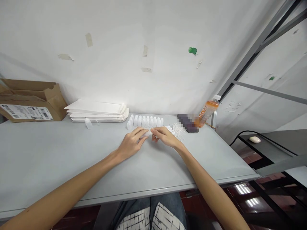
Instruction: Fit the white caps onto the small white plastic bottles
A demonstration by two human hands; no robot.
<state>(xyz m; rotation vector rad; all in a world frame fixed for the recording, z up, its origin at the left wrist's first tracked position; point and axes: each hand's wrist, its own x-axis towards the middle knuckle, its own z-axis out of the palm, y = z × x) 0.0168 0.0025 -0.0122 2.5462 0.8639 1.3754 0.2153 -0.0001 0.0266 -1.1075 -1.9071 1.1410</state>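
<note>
Between my two hands, a small translucent white bottle (146, 133) lies on its side just above the table. My left hand (133, 140) holds its body between thumb and fingers. At the bottle's other end, the fingers of my right hand (163, 134) are pinched together around its tip; what exactly they grip is too small to tell. Behind my hands stand rows of similar small bottles (144, 121). A pile of small white pieces with thin stems (177, 131) lies just right of my right hand.
On the grey table (153, 172), a lone small bottle (88, 123) is in front of a stack of white envelopes (96, 110). An open cardboard box (31, 100) sits far left. A dark phone (187, 123) and an orange drink bottle (208, 111) are at the back right.
</note>
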